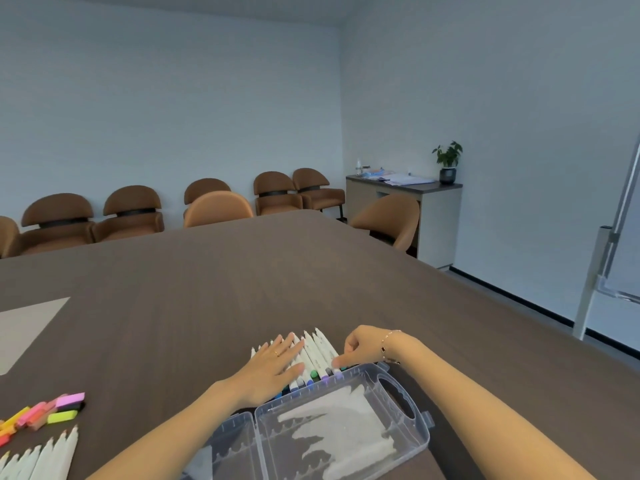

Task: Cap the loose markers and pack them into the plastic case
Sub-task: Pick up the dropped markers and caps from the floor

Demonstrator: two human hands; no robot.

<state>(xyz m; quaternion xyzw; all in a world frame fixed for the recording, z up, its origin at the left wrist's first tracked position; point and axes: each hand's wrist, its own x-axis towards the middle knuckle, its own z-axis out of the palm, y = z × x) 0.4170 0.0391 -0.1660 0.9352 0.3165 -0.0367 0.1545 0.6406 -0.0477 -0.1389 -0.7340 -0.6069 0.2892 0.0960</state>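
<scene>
White markers lie in a row behind the plastic case.
My left hand presses flat on them; my right hand pinches one.

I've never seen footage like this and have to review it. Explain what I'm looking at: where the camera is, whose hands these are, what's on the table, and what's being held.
There is no machine here. One wide-angle camera sits on a person's head and looks forward and down, so the two bare arms reaching in from the bottom are that person's own.

The left hand lies flat, fingers straight, on a row of white markers lined up side by side on the brown table. The right hand has curled fingers at the row's right end; whether it pinches a marker cannot be told.

Nearest the camera lies an open clear plastic case; I see no markers in it.

At the lower left are more white markers and a pile of colourful caps.

Behind are chairs, a cabinet and a potted plant.
</scene>
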